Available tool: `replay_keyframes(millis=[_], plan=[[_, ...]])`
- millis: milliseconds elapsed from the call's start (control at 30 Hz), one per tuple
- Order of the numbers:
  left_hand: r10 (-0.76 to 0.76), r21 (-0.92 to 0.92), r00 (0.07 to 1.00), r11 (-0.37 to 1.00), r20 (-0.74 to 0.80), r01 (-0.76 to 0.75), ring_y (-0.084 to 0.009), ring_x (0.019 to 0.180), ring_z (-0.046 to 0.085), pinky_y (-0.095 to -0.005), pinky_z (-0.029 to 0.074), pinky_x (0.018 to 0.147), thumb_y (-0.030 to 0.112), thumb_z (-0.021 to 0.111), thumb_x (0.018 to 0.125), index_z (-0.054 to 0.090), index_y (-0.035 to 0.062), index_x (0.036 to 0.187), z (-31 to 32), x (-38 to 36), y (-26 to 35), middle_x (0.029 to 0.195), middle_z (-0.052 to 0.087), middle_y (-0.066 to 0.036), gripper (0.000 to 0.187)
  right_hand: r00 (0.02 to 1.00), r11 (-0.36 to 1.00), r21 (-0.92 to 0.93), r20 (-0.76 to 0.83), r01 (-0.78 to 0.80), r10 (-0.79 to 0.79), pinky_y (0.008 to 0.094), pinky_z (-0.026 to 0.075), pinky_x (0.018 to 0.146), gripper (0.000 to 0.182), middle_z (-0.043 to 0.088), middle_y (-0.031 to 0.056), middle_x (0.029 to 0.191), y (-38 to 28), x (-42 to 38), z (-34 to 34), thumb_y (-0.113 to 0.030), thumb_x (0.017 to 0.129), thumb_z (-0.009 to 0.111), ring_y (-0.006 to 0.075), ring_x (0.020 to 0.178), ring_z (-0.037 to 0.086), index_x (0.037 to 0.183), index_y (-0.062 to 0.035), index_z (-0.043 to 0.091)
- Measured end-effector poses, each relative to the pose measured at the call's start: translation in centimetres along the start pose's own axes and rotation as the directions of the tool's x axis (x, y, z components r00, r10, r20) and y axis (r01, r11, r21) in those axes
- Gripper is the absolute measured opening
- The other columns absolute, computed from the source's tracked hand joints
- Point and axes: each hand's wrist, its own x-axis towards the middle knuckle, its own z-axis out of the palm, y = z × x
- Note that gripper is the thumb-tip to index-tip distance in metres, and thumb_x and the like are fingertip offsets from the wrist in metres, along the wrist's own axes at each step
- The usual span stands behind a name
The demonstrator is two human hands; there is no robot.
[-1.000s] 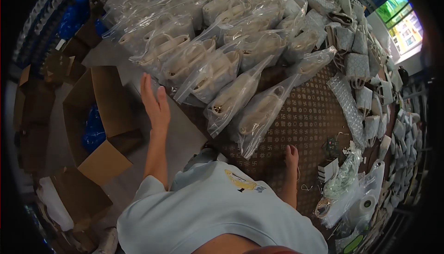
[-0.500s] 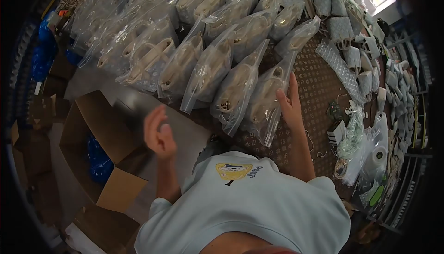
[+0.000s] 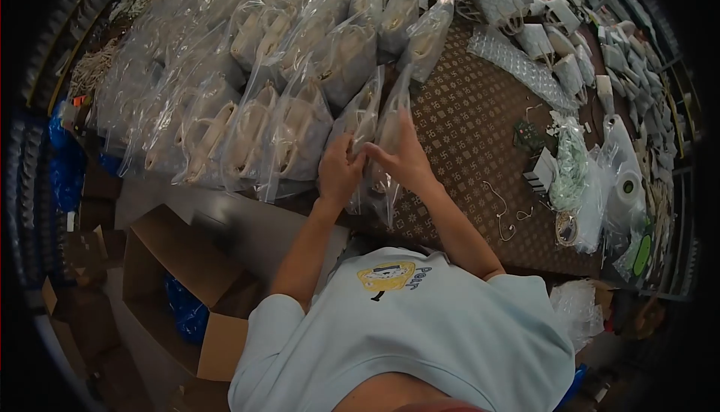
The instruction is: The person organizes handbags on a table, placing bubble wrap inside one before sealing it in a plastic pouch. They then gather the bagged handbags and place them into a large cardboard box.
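Observation:
Beige handbags in clear plastic bags stand in close rows on the patterned brown table. My left hand (image 3: 339, 174) is at the front of the two rightmost bags in the front row, its fingers curled on a bagged handbag (image 3: 358, 121). Against the right side of the end bagged handbag (image 3: 388, 128) lies my right hand (image 3: 407, 158), fingers stretched along the plastic and thumb pointing toward my left hand. The two hands nearly meet. The left fingertips are partly hidden.
Bubble wrap (image 3: 517, 67) lies on the brown table (image 3: 457, 142), with grey wrapped bags (image 3: 495, 3) behind it. White cord (image 3: 504, 213) and clear plastic rolls (image 3: 626, 187) are at the right. An open cardboard box (image 3: 176, 254) holding blue plastic stands at the left.
My left hand has come from above the floor to the bags and closed on one. My right hand stays on the end bag, which now leans closer to its neighbour. The view has shifted.

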Motion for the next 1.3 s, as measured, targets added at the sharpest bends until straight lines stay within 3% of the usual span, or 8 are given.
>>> replay_keyframes(millis=[67, 133, 167, 367, 433, 733, 1067, 1300], plan=[[0.11, 0.098, 0.994, 0.989, 0.028, -0.112, -0.0369, 0.088, 0.056, -0.0423, 0.045, 0.076, 0.014, 0.067, 0.072, 0.054, -0.0001, 0.109, 1.1, -0.3, -0.7, 0.093, 0.058, -0.019, 0.041, 1.0, 0.999, 0.049, 0.0, -0.008, 0.008, 0.0401, 0.027, 0.104, 0.1, 0.016, 0.0328, 0.141, -0.5, 0.1, 0.7, -0.048, 0.073, 0.069, 0.0431, 0.132, 0.02, 0.143, -0.0083, 0.009], [0.056, -0.25, 0.998, 0.967, 0.021, -0.049, -0.0385, 0.095, 0.055, -0.042, 0.044, 0.082, 0.007, 0.067, 0.071, 0.054, -0.0008, 0.11, 2.9, -0.6, -3.2, 0.098, 0.058, -0.02, 0.042, 0.997, 0.996, -0.061, 0.042, -0.066, 0.068, 0.0404, 0.029, 0.103, 0.098, 0.014, 0.0335, 0.141, -1.2, 0.3, 0.7, -0.051, 0.073, 0.066, 0.0435, 0.132, 0.02, 0.143, -0.0117, 0.01], [0.06, -0.248, 0.998, 0.967, 0.022, -0.053, -0.0385, 0.095, 0.055, -0.042, 0.044, 0.082, 0.007, 0.067, 0.071, 0.054, -0.0008, 0.11, 3.1, -0.7, -3.6, 0.098, 0.058, -0.02, 0.042, 0.997, 0.996, -0.059, 0.038, -0.065, 0.067, 0.0404, 0.029, 0.103, 0.098, 0.014, 0.0335, 0.141, -1.4, 0.5, 0.8, -0.051, 0.073, 0.066, 0.0435, 0.132, 0.02, 0.143, -0.0117, 0.01], [0.019, -0.128, 1.0, 0.992, 0.002, -0.019, -0.0417, 0.114, 0.045, -0.0424, 0.037, 0.095, 0.007, 0.069, 0.068, 0.049, -0.0027, 0.116, 2.4, -1.3, -3.2, 0.115, 0.054, -0.021, 0.053, 0.999, 0.993, -0.111, 0.036, -0.026, 0.03, 0.0407, 0.031, 0.101, 0.093, 0.019, 0.0332, 0.14, -1.2, 0.7, 1.4, -0.051, 0.075, 0.063, 0.0442, 0.128, 0.028, 0.143, -0.0132, 0.011], [0.146, 0.079, 0.988, 0.987, -0.045, -0.142, -0.0416, 0.117, 0.043, -0.0429, 0.036, 0.098, 0.01, 0.07, 0.068, 0.046, -0.0015, 0.12, 1.7, -1.9, -1.2, 0.118, 0.053, -0.019, 0.058, 1.0, 0.992, -0.123, 0.018, -0.014, 0.016, 0.0409, 0.032, 0.101, 0.091, 0.021, 0.0327, 0.139, -1.1, 0.5, 1.5, -0.049, 0.076, 0.063, 0.0444, 0.127, 0.031, 0.143, -0.013, 0.013], [0.298, 0.277, 0.949, 0.925, -0.103, -0.26, -0.04, 0.117, 0.044, -0.0437, 0.034, 0.1, 0.016, 0.069, 0.071, 0.047, 0.0017, 0.116, 1.9, -2.1, -1.1, 0.122, 0.052, -0.016, 0.052, 1.0, 0.992, -0.126, 0.017, 0.019, -0.017, 0.041, 0.033, 0.1, 0.088, 0.022, 0.0305, 0.14, -0.6, 0.3, 1.3, -0.046, 0.075, 0.063, 0.0441, 0.126, 0.032, 0.142, -0.0127, 0.016], [0.295, 0.307, 0.948, 0.919, -0.12, -0.247, -0.0389, 0.117, 0.044, -0.0443, 0.035, 0.099, 0.018, 0.067, 0.072, 0.047, 0.0032, 0.116, 2.2, -2.0, -1.4, 0.123, 0.052, -0.014, 0.051, 0.999, 0.99, -0.132, 0.01, 0.05, -0.049, 0.0426, 0.031, 0.101, 0.086, 0.023, 0.0306, 0.139, -0.5, 0.3, 1.4, -0.045, 0.076, 0.063, 0.0433, 0.128, 0.029, 0.141, -0.0103, 0.018], [0.311, 0.335, 0.941, 0.908, -0.136, -0.252, -0.0382, 0.118, 0.044, -0.0437, 0.036, 0.098, 0.016, 0.066, 0.072, 0.047, 0.0028, 0.117, 2.3, -2.0, -1.5, 0.124, 0.051, -0.013, 0.05, 0.992, 0.97, -0.22, -0.052, 0.101, -0.115, 0.0416, 0.04, 0.094, 0.086, 0.028, 0.0252, 0.139, -0.2, 0.4, 1.7, -0.046, 0.075, 0.064, 0.0417, 0.12, 0.041, 0.138, -0.0046, 0.024]])
